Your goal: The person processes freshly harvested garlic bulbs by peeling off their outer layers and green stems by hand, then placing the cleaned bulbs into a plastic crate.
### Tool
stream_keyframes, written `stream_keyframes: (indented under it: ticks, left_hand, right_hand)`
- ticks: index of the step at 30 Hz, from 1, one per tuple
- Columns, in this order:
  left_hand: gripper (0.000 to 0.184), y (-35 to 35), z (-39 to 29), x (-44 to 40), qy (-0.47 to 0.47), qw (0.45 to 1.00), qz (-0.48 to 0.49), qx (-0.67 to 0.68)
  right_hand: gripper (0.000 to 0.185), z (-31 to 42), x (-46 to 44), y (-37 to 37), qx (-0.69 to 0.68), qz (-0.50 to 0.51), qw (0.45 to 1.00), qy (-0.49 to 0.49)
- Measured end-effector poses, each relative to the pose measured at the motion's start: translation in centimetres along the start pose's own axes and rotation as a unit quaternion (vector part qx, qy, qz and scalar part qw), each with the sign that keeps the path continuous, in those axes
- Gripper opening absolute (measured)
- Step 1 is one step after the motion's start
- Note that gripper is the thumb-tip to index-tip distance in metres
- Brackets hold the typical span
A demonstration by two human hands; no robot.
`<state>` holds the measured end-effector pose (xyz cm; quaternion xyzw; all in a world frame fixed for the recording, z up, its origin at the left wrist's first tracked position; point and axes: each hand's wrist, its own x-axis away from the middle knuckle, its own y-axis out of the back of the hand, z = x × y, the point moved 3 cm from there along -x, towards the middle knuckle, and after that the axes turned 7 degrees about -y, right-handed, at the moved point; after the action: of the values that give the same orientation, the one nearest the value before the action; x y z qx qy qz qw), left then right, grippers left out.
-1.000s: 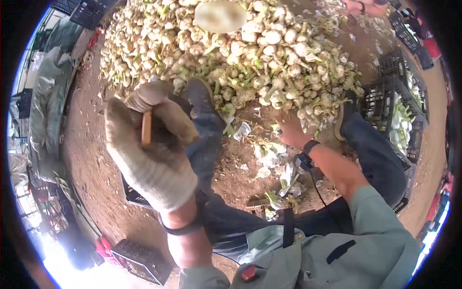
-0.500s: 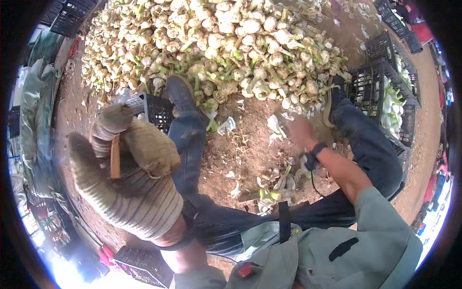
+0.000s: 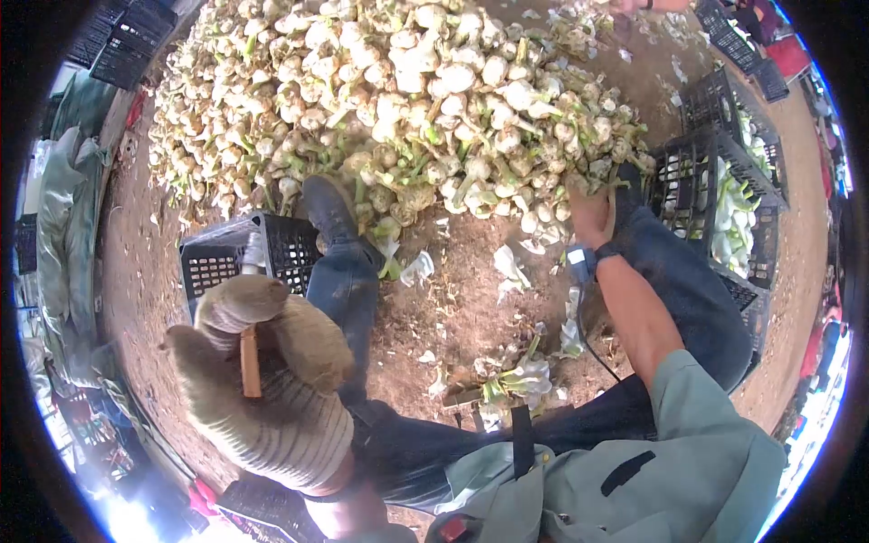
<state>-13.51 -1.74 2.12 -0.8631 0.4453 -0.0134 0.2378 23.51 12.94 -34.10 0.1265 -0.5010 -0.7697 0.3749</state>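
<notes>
My left hand (image 3: 272, 380), in a striped knitted glove, is closed around a wooden handle (image 3: 251, 362). A pale greyish piece shows just beyond the glove; I cannot tell whether it belongs to the same tool. My bare right hand (image 3: 591, 215) reaches to the near right edge of a large heap of garlic bulbs (image 3: 407, 100) with stems. Its fingers are among the bulbs beside my shoe, and their grip is hidden. On that wrist sits a dark band with a grey device (image 3: 581, 262), from which a cable runs down.
A black crate (image 3: 294, 253) stands by my left foot, behind the glove. Black crates (image 3: 688, 181) at right hold pale green-white produce (image 3: 735, 217). Peelings and cut leaves (image 3: 525, 376) lie on the soil between my legs. Another person's arm (image 3: 665, 4) shows at the top right.
My right hand has moved forward from above the soil to the heap's edge. The gloved left hand has moved down and right with the wooden handle, uncovering more of the black crate.
</notes>
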Motion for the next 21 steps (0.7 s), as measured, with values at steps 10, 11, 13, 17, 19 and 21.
stream_keyframes:
  ticks: [10, 11, 13, 17, 19, 21]
  left_hand:
    - [0.039, -1.2, 0.6, 0.6, 0.066, 0.996, -0.015, -0.054]
    - [0.038, -1.5, 0.6, 0.4, 0.038, 0.998, 0.029, -0.035]
    - [0.039, -1.7, 0.9, 0.5, 0.026, 0.998, 0.049, -0.005]
    - [0.043, -2.6, 1.7, 1.0, 0.053, 0.998, 0.024, -0.025]
    - [0.041, -3.6, 3.3, 1.1, 0.055, 0.998, -0.006, 0.028]
    - [0.039, -3.5, 5.2, 1.4, 0.014, 1.000, 0.008, -0.024]
  right_hand:
    - [0.091, 2.8, 2.4, -1.6, -0.148, 0.166, 0.972, 0.080]
    - [0.088, 3.7, 4.0, -0.8, -0.246, 0.290, 0.925, 0.000]
    - [0.085, 6.3, 8.0, 2.9, -0.336, 0.409, 0.845, -0.076]
    - [0.067, 13.0, 16.3, 12.3, -0.439, 0.595, 0.671, -0.049]
    - [0.060, 15.4, 20.6, 17.8, -0.475, 0.573, 0.667, -0.032]
    - [0.062, 15.4, 22.3, 17.5, -0.552, 0.559, 0.613, -0.084]
